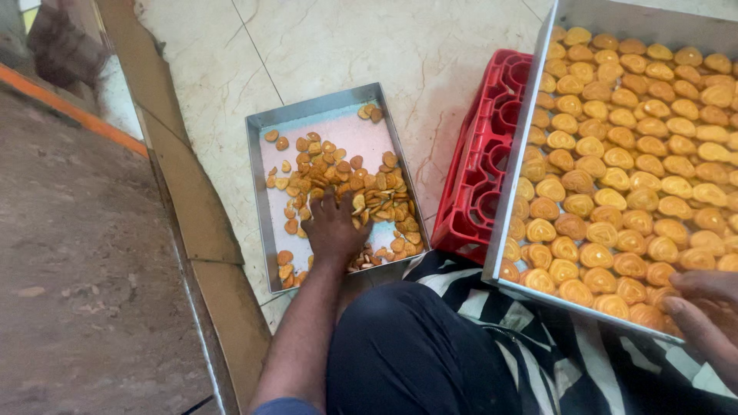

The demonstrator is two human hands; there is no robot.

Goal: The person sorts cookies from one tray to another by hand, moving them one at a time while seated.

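Left hand (333,227) lies palm-down, fingers spread, on loose biscuits (361,188) in small steel tray (261,211) on floor. Right hand (711,311), fingers curled together, touches biscuit rows (626,169) in large tray (530,100) over red crate (480,165).

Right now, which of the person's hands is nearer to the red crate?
Right. The right hand rests on the near corner of the big tray lying over the red crate; the left hand is in the small tray beside it.

Marble floor (369,54) — small metal tray (262,201), red crate (477,165) on it
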